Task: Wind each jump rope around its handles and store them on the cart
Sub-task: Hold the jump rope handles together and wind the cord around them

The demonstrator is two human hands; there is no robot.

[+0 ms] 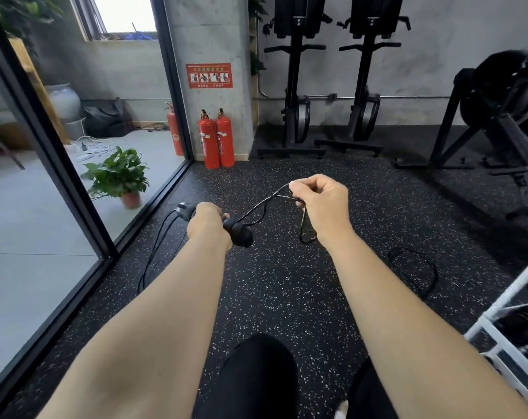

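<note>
Jump rope (264, 207) is hanging in mid-air between my two hands, above the speckled floor (272, 282). Its handles (241, 235) are lying bundled in my left hand (207, 225), whose fingers are curling tight around them. The palm is covering their middle, so I am unable to tell how many turns are wound there. One black end is sticking out to the right and a greyer cap (182, 209) to the left. Cord is trailing from that cap down to the floor and is getting hard to follow against the dark surface. My right hand (320, 201) is closing on a loop of the cord, pinching it between thumb and fingers. A second rope (435, 275) is lying on the floor near the white cart (498, 309). The frame edge is cutting the cart off, and its contents are blurring.
</note>
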